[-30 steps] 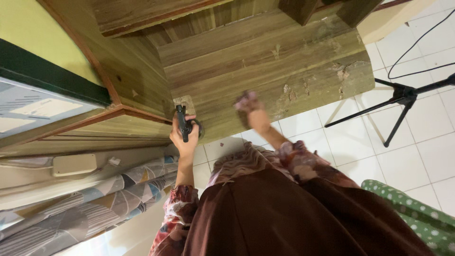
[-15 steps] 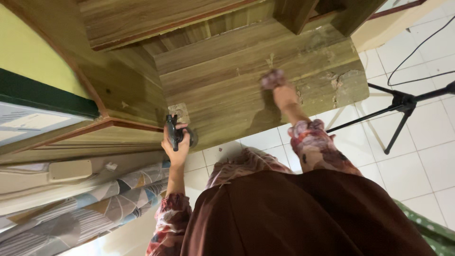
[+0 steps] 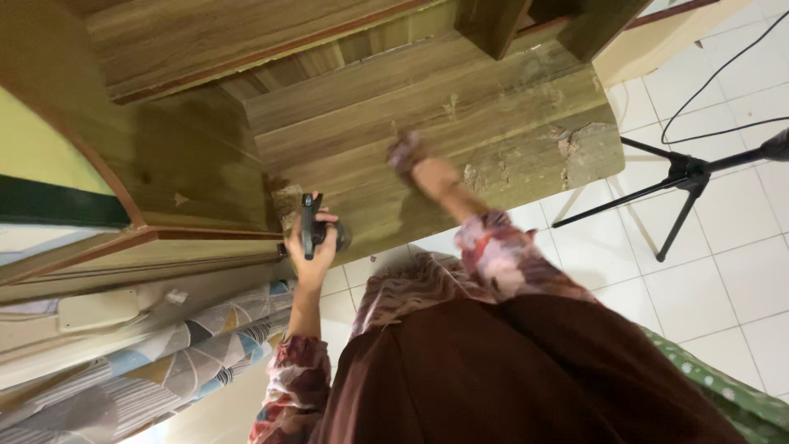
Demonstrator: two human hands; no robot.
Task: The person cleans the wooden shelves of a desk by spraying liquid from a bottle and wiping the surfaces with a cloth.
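My left hand (image 3: 311,247) has its fingers clamped around a dark spray bottle (image 3: 310,228), held at the wooden panel (image 3: 427,107). My right hand (image 3: 408,156) presses against the panel; its fingers are too blurred to read. Part looks damp; chipped patches remain.

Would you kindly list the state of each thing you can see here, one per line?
left hand: closed around a dark spray bottle, held upright
right hand: pressed against the wooden panel, blurred
wooden panel: surface chipped and worn near its right end
tripod: standing on the tiled floor, legs spread
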